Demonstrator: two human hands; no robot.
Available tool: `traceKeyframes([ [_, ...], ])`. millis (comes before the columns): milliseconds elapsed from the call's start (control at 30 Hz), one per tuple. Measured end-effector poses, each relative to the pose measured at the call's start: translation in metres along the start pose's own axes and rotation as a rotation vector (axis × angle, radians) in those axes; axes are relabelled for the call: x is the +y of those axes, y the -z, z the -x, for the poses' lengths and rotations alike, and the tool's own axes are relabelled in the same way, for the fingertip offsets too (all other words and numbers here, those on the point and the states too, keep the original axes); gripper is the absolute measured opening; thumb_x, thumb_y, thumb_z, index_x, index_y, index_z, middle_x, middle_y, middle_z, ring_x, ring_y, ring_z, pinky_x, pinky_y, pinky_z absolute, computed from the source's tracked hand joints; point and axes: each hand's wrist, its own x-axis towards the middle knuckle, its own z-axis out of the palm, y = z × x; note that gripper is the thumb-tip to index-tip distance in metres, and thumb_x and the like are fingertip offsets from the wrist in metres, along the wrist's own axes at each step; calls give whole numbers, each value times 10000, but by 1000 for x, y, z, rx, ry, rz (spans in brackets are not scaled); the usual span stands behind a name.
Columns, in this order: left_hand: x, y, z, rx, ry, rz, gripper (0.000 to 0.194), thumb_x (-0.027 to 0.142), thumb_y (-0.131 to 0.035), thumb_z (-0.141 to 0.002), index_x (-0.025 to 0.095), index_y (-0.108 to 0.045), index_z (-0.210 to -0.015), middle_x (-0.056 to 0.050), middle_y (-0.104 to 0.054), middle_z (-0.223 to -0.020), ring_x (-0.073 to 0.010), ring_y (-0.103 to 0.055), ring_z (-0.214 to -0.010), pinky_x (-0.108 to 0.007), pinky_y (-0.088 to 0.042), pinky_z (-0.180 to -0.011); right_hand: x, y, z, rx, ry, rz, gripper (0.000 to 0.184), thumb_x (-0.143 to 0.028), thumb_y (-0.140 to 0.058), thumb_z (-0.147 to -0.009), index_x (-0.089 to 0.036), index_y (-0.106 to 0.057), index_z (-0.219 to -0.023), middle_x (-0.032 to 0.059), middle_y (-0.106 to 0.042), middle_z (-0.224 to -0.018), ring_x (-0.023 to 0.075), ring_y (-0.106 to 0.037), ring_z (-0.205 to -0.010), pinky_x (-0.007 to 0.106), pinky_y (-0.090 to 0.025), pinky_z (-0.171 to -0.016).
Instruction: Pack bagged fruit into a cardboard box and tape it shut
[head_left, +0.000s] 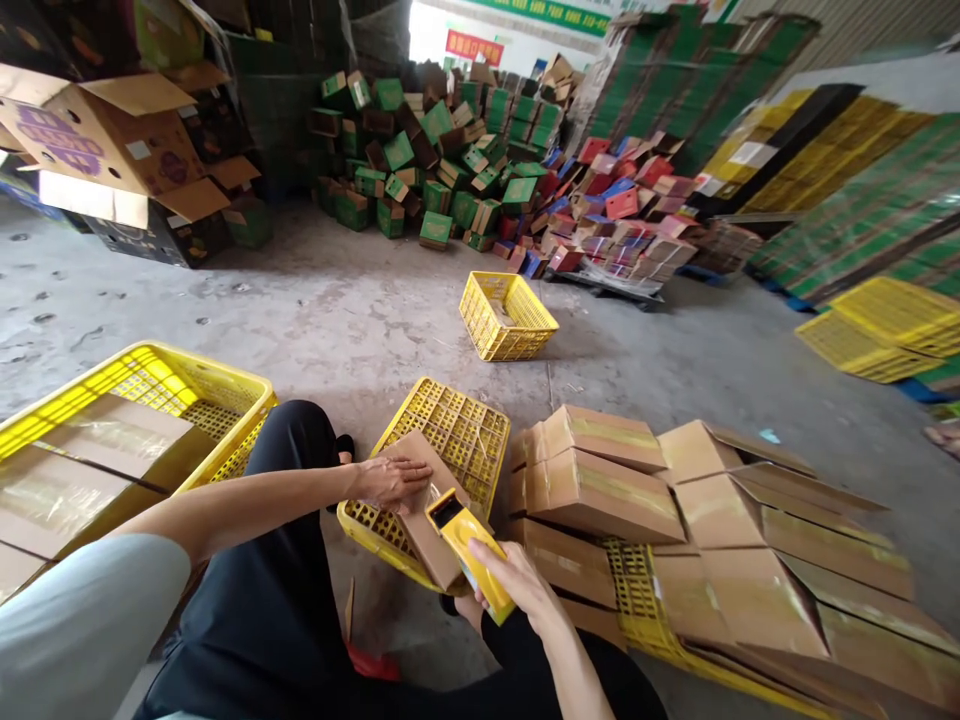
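Note:
My left hand (394, 482) lies flat on one end of a small closed cardboard box (435, 545), with its fingers stretched out. The box rests on an upturned yellow plastic crate (465, 430) in front of my knees. In my right hand (514, 578) is a yellow handheld tool (471, 548) with a dark window at its front end; its exact kind is unclear. The tool is over the near part of the box, and I cannot tell whether it touches the cardboard.
Taped cardboard boxes (600, 490) are stacked at my right, partly on a yellow crate (637, 590). A large yellow crate (232, 440) with flat cartons stands at my left. Ahead sits another yellow crate (510, 335); beyond it lie heaps of green boxes (435, 230) and red boxes (622, 205).

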Motion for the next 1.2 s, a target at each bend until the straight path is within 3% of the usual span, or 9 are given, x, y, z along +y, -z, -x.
traceKeyframes([
  [67,16,-10,0,1,-20,10,763,640,-374,-1069,181,-361,-1678,-163,-412,-1698,-334,-390,-1580,-453,-296,-1292,2,1,2,21,15,22,607,-767,-660,-852,-165,-692,-776,32,-696,-539,196,-703,-516,262,-531,-531],
  [167,37,-24,2,21,22,50,884,695,-401,-1045,195,-160,-1732,-141,-307,-1750,-337,-278,-1629,-466,-217,-1323,3,3,4,39,-11,34,626,-793,-666,-823,-174,-675,-731,29,-686,-523,186,-691,-496,247,-517,-506],
  [333,41,-30,9,-10,53,74,991,779,-393,-1010,198,-53,-1738,-138,-204,-1778,-351,-186,-1653,-501,-102,-1343,2,4,4,28,-37,24,607,-779,-674,-833,-174,-684,-788,25,-695,-545,194,-708,-512,243,-516,-490],
  [567,34,-34,9,10,46,64,977,736,-442,-1015,193,-68,-1737,-129,-217,-1776,-327,-199,-1653,-484,-92,-1345,6,7,4,-15,-23,28,611,-768,-633,-881,-163,-702,-834,31,-712,-556,175,-679,-488,239,-516,-498],
  [767,34,-35,8,0,54,65,975,726,-465,-1010,200,-83,-1736,-115,-222,-1779,-324,-202,-1652,-484,-105,-1343,14,13,-1,-49,-124,24,626,-786,-649,-850,-166,-714,-907,49,-756,-613,206,-733,-567,266,-563,-563],
  [1000,37,-41,8,11,62,30,998,737,-445,-1005,192,-41,-1736,-136,-201,-1779,-336,-183,-1656,-509,-95,-1335,-17,24,-13,-70,-263,42,330,-481,-745,-856,-175,-670,-955,108,-825,-756,267,-808,-726,313,-624,-646],
  [1100,39,-41,7,18,66,10,1014,748,-464,-990,187,-68,-1737,-149,-208,-1777,-356,-192,-1651,-529,-116,-1329,-34,18,-14,-95,-360,44,222,-379,-643,-925,-162,-666,-885,135,-805,-702,249,-781,-628,312,-619,-599],
  [1200,44,-39,4,17,69,-6,1016,752,-496,-974,192,-120,-1735,-156,-208,-1778,-382,-206,-1642,-559,-137,-1323,-37,7,-13,-4,-337,85,378,-451,-565,-1002,-170,-650,-764,109,-715,-544,200,-671,-454,283,-552,-493],
])
